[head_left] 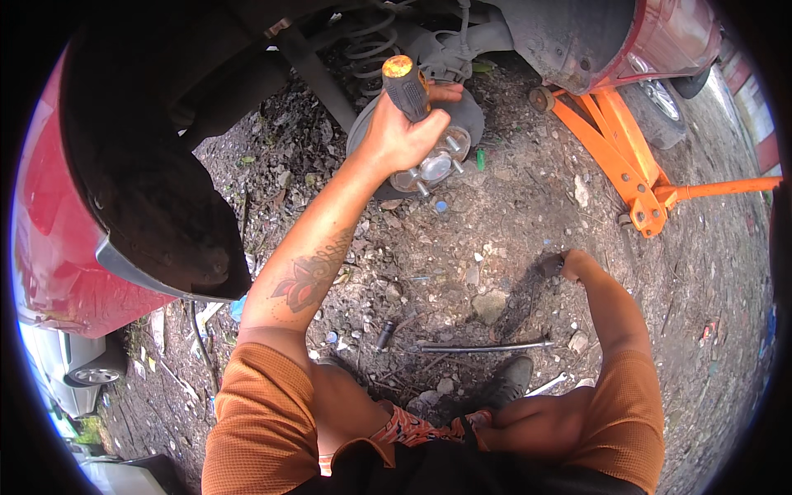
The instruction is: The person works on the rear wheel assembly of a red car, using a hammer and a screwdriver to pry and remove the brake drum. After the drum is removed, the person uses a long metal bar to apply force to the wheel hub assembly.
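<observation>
2 orange sleeves (260, 417) nearest; left hand's (404, 132) grip wraps the tool (405, 89), toward the disc's (470, 124) far edge, tip hidden! Right hand's (571, 264) grip? Can't tell. A slanted push could skid knuckles into studs (453, 144)!

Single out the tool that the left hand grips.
The black-and-orange tool: it stands up out of the left hand, whereas the bar and wrench lie on the ground.

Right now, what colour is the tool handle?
Tool handle: black with yellow-orange accents, clearest in head view.
</observation>
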Demonstrator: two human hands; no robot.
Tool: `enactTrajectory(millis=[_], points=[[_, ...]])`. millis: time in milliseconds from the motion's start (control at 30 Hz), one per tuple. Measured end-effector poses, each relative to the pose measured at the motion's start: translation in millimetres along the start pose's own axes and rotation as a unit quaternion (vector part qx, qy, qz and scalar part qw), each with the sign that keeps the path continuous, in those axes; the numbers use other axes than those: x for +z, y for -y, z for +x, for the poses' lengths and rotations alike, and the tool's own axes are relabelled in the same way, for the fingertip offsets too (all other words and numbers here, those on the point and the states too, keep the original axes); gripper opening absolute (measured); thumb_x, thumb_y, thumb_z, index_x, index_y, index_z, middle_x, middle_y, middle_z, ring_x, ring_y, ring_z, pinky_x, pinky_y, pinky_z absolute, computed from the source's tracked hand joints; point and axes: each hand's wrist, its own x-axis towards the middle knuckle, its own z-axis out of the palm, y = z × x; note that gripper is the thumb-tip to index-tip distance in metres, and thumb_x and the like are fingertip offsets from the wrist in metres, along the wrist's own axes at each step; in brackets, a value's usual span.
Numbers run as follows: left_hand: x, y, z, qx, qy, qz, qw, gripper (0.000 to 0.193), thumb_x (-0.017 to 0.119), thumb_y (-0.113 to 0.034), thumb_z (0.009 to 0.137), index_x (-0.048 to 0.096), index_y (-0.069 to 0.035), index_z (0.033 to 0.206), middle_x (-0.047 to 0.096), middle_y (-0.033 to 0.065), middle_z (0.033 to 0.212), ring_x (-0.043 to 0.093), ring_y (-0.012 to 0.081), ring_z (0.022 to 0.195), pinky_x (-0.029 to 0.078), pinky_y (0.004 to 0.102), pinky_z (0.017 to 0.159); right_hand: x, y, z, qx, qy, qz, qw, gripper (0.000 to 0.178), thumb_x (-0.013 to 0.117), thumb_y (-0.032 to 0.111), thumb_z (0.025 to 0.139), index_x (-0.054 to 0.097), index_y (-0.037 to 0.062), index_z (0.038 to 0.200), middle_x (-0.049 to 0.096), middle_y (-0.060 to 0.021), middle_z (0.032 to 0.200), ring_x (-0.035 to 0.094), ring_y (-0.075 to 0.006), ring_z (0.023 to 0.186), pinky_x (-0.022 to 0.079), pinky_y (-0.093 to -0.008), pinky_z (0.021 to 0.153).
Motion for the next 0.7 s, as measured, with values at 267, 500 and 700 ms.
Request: enactTrajectory(millis=[267,500,700], points=[[1,-2,0,-0.028,-0.013,0.011,0.999,0.036,0.052,-0.004,0.082,0.069,0.002,0.113,0.07,0.0139,0.123,0.063,0.0223,0.118,0.045,0.0376,0.106,-5,6,-10,-0.024,-0.006,-0.018,1.0,0.049,0.057,-0.001,0.076,0.066,0.0064,0.124,0.072,-0.0147,0.111,0.075,-0.0269,0.086,0.06,-0.0395,0.076],[20,-9,8,-0.062,-0.117,0.029,0.991,0.027,0.064,-0.021,0.077,0.074,-0.002,0.094,0.074,0.0166,0.087,0.073,0.0323,0.085,0.056,0.0411,0.078,-7,7,-14,-0.017,0.004,-0.013,1.0,0.052,0.056,-0.002,0.077,0.064,0.0074,0.127,0.072,-0.0141,0.111,0.075,-0.0272,0.087,0.061,-0.0385,0.076],[26,-21,12,-0.087,-0.131,0.09,0.983,0.023,0.065,-0.027,0.077,0.072,-0.006,0.081,0.069,0.0176,0.07,0.069,0.0383,0.073,0.054,0.0458,0.069,-9,9,-20,-0.017,0.006,0.022,1.0,0.049,0.055,-0.001,0.078,0.065,0.0058,0.125,0.072,-0.0156,0.108,0.075,-0.0265,0.08,0.061,-0.0375,0.07]])
